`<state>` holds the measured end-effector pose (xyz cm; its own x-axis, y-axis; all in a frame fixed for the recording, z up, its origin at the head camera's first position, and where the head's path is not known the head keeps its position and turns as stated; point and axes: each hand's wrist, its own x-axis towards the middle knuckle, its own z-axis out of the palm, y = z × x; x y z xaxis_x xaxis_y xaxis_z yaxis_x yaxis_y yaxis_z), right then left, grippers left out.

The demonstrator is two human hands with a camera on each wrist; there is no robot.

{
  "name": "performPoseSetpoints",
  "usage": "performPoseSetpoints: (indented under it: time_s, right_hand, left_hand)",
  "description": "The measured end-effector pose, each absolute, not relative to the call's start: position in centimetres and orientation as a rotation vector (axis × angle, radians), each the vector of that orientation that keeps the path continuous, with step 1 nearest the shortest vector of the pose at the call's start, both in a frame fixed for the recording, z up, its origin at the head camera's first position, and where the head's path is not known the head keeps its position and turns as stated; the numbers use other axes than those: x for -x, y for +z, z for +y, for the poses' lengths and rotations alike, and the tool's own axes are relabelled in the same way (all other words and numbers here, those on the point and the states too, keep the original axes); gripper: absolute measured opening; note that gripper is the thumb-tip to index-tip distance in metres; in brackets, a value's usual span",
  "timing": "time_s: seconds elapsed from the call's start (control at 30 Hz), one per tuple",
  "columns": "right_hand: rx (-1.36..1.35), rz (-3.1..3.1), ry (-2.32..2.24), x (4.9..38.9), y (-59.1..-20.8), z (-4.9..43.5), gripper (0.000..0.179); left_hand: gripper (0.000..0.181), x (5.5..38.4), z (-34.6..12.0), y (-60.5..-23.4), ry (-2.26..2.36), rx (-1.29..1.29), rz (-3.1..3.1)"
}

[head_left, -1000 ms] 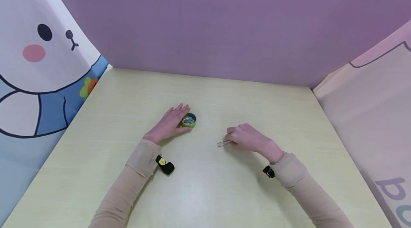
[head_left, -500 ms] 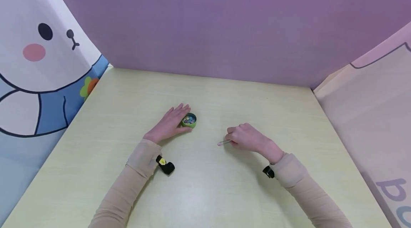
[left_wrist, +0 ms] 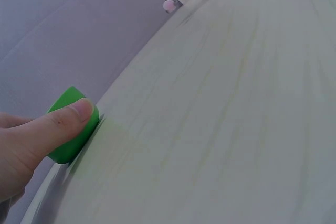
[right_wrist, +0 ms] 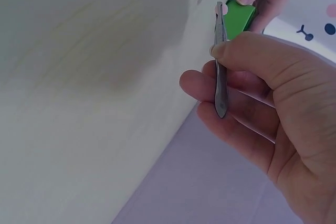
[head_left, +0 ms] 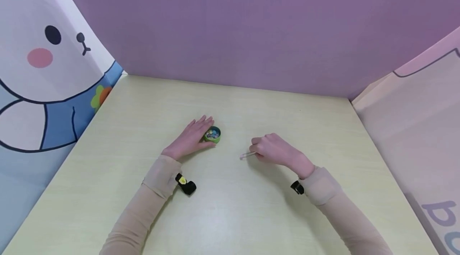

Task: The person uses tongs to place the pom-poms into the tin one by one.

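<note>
A small round green tub [head_left: 214, 141] with several coloured beads inside stands upright on the table. My left hand [head_left: 188, 138] holds it from the left, thumb on the near side and fingers round the far side; the left wrist view shows the thumb [left_wrist: 73, 116] pressed against the green wall. To the right of the tub, my right hand [head_left: 276, 150] pinches metal tweezers [right_wrist: 221, 87] between thumb and fingers. Their tips point left and hold a pale pink bead [left_wrist: 168, 6] just above the table, apart from the tub.
The pale wooden table [head_left: 223, 215] is bounded by a purple wall panel [head_left: 251, 27] at the back. A cartoon-printed panel [head_left: 21, 127] stands on the left and a pale panel [head_left: 413, 135] on the right. Wrist cameras sit by both cuffs.
The tweezer tips have closed on the pink bead, and my right hand has shifted slightly left and away from me with it. The left hand and tub stay in place.
</note>
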<state>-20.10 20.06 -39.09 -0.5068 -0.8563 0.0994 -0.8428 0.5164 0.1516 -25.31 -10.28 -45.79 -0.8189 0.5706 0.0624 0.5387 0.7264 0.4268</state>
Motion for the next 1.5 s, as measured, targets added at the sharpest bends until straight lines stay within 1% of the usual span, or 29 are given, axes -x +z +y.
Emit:
performPoseSetpoints:
  time_s: [0.3, 0.57, 1.0, 1.5]
  right_hand:
    - [-1.462, -2.586, -0.123, 21.0, -38.6, 19.2, 0.013]
    - [-1.467, -2.531, -0.111, 22.2, -38.2, 18.2, 0.017]
    - [-1.462, -2.577, -0.095, 23.6, -37.6, 16.8, 0.015]
    - [-1.448, -2.601, -0.091, 24.9, -36.3, 14.1, 0.015]
  left_hand:
    - [0.086, 25.1, -10.3, -45.5, 0.671, -0.904, 2.845]
    - [0.086, 25.0, -10.3, -45.3, 0.664, -0.914, 2.848]
    - [0.086, 25.1, -10.4, -45.6, 0.689, -0.917, 2.843]
    - [0.086, 24.8, -10.3, -45.5, 0.711, -0.917, 2.844]
